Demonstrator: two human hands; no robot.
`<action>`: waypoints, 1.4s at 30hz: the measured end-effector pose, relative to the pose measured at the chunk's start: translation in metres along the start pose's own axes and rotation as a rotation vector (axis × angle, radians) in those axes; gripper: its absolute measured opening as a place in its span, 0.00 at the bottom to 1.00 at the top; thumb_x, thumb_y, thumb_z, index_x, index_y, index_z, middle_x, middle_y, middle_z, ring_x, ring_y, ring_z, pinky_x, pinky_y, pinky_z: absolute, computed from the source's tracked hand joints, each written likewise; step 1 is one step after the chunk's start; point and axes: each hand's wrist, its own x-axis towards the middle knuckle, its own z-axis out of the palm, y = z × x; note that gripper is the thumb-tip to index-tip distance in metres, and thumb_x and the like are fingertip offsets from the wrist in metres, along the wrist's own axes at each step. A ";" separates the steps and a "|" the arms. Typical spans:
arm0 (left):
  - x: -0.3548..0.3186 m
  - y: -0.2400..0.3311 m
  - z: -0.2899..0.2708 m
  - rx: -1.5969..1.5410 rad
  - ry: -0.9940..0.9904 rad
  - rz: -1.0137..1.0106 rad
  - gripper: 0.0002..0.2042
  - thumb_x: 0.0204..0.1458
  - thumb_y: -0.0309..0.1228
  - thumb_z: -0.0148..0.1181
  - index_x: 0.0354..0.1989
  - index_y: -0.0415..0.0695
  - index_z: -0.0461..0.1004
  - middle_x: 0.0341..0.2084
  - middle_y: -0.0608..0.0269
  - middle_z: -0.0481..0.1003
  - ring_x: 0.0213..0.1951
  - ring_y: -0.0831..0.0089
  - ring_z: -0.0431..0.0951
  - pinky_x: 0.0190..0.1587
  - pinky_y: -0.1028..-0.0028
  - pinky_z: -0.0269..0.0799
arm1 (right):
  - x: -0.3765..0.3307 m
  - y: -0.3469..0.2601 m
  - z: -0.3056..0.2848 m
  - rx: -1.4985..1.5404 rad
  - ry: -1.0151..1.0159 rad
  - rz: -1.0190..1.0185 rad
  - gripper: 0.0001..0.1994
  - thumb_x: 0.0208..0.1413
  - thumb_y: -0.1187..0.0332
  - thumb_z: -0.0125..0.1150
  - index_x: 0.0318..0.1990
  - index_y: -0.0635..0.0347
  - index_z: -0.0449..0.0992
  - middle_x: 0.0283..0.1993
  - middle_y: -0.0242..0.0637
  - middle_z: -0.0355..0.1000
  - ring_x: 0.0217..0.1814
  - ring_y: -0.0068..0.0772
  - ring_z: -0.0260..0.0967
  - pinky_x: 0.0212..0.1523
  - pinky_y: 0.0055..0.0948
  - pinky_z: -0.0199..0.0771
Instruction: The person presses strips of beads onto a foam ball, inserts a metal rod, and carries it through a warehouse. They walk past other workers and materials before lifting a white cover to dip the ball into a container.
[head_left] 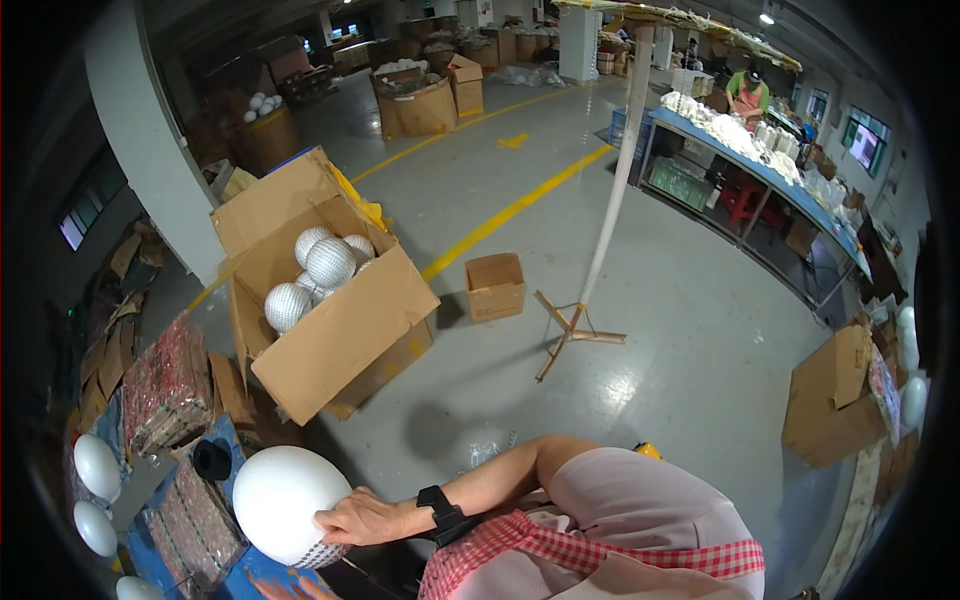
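A large white ball [288, 503] rests at the near left over the blue-covered table, smooth on top with a band of small grey, grid-like tiles low on its right side. Against that side presses my right hand [360, 518], its fingers curled and closed at the ball's edge; a black band circles the wrist. Whether it also pinches the tiled layer is hidden. Below the ball, at the lower edge, my left hand [292, 586] shows only in part, fingers spread. Beside the ball lie a plastic-wrapped stack of small tiles [197, 525] and a black roll [211, 459].
Ahead stands an open carton [345, 345] of silver-gridded balls. Beyond it are a small box [495, 287] and a pole [615, 180] on a splayed wooden foot. White balls [96, 468] line the left rim. Another person [747, 95] works at a far-right blue table [740, 150].
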 end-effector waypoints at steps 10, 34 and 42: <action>0.019 0.037 0.028 -0.092 -0.224 0.110 0.36 0.53 0.32 0.59 0.64 0.32 0.44 0.63 0.36 0.47 0.64 0.49 0.52 0.64 0.58 0.51 | -0.002 0.003 0.004 -0.044 0.012 -0.010 0.12 0.48 0.63 0.60 0.28 0.59 0.65 0.16 0.43 0.66 0.22 0.50 0.69 0.22 0.44 0.63; 0.017 0.019 0.025 0.184 -0.112 0.230 0.41 0.49 0.37 0.64 0.63 0.29 0.46 0.60 0.35 0.51 0.61 0.49 0.55 0.63 0.58 0.53 | 0.000 -0.007 0.003 -0.175 -0.012 -0.054 0.13 0.48 0.62 0.59 0.28 0.62 0.66 0.17 0.44 0.67 0.23 0.50 0.70 0.22 0.44 0.65; 0.018 -0.019 0.028 -0.294 -0.238 -0.339 0.38 0.56 0.44 0.53 0.68 0.52 0.36 0.65 0.47 0.45 0.62 0.51 0.54 0.58 0.51 0.54 | 0.000 -0.011 0.008 -0.169 0.000 -0.021 0.13 0.46 0.62 0.61 0.26 0.64 0.68 0.17 0.48 0.67 0.23 0.53 0.71 0.25 0.45 0.69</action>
